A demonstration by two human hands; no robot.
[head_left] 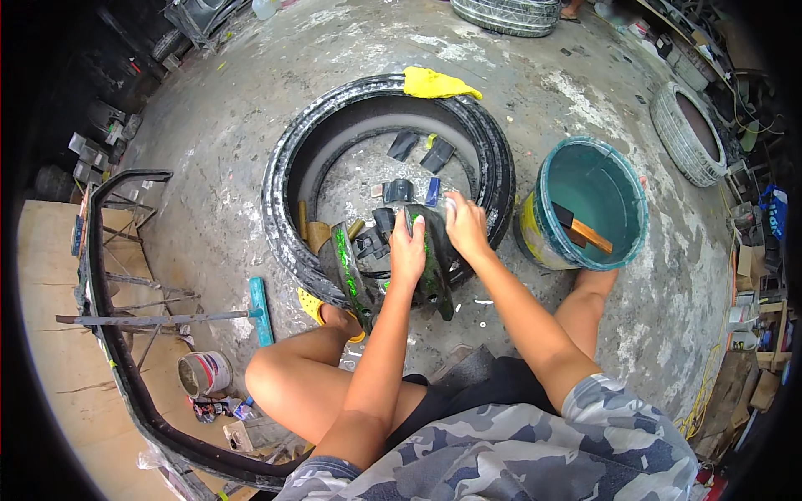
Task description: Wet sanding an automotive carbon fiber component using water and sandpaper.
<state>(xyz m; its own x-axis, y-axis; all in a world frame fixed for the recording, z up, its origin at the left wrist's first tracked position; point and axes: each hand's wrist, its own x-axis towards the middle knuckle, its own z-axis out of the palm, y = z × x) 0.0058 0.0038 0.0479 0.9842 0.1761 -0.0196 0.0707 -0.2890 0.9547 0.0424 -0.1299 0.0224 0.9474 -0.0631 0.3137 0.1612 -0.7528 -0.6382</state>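
Observation:
A black curved plastic panel with bright green markings [347,265] rests against the near rim of a large black tyre [280,184] lying flat on the floor. My left hand [408,248] is closed on the panel's upper right part, thumb on top. Just to its right, above the panel's edge, my right hand [468,224] is closed, its fingers bent together; a small pale bit shows at the fingertips, too little to name. Inside the tyre lie several dark folded pieces [403,145], a blue piece [432,192] and brown tube-like pieces [317,235].
A yellow cloth [439,83] drapes over the tyre's far rim. Right of it stands a bucket of water [585,167] with a wooden-handled brush [591,237]. At left are a teal squeegee [261,313], a dirty pail [205,373] and a long black frame part [117,326].

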